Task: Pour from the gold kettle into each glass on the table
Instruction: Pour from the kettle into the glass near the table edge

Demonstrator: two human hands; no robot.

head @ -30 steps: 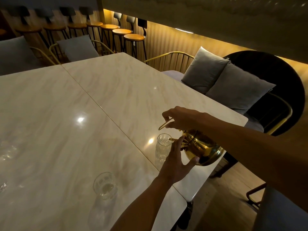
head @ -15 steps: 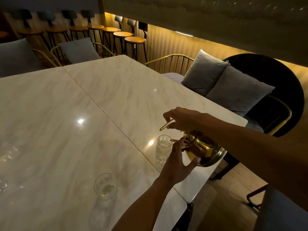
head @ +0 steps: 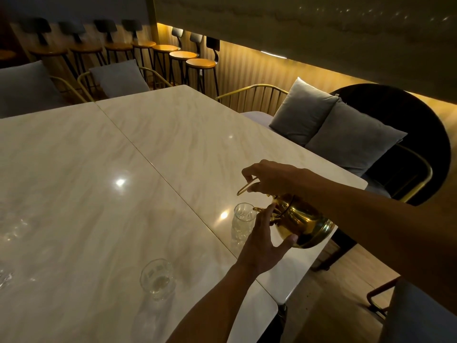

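Observation:
The gold kettle [head: 300, 225] is tilted to the left, its spout at the rim of a tall clear glass [head: 242, 220] near the table's right side. My right hand [head: 268, 177] grips the kettle's thin gold handle from above. My left hand [head: 263, 240] rests against the kettle's front with fingers spread, the thumb under its body. A second, shorter glass [head: 157, 278] stands on the marble table [head: 103, 194] closer to me, with a little liquid at its bottom. Any stream from the spout is too dim to see.
Faint glints of more glassware [head: 6, 277] show at the table's left edge. Grey cushions [head: 346, 139] lie on a gold-framed bench to the right, beside a dark round chair [head: 408, 134]. Bar stools [head: 184, 56] line the far wall. The table's right edge runs just under the kettle.
Hands, kettle and glasses keep nearly the same pose. The view has shifted slightly, so everything sits a little lower in the frame.

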